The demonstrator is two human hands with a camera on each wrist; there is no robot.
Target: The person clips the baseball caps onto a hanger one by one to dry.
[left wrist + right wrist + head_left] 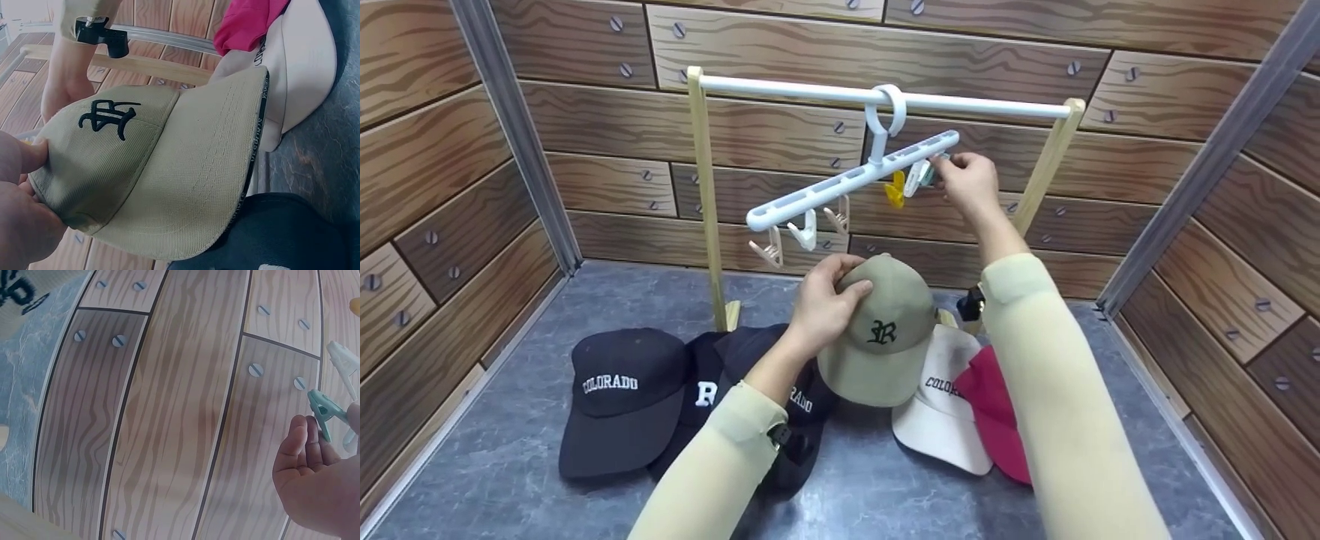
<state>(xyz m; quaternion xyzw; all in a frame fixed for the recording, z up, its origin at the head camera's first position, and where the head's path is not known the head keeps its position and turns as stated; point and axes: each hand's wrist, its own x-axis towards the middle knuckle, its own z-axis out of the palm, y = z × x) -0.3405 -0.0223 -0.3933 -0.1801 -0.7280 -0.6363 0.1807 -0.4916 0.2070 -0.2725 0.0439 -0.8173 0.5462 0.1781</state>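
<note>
My left hand [823,306] grips a khaki baseball cap [894,300] by its crown, thumb on the outside; a dark embroidered letter faces the head camera and the brim points down. Up at the raised right end of a pale blue clip hanger [829,191], my right hand [973,186] pinches a mint-green clothespin [322,410] between thumb and fingers. Beside that clothespin hang a white clip [916,178] and a yellow clip [895,190]. The hanger tilts, its left end low. The cap is below the hanger, apart from the clips.
A white rod [795,88] on wooden posts carries the hanger. Black caps [622,405] lie at left on the grey surface [495,450], a white cap [941,420] and a red cap [994,405] at right. Wood-patterned walls [780,45] enclose the space.
</note>
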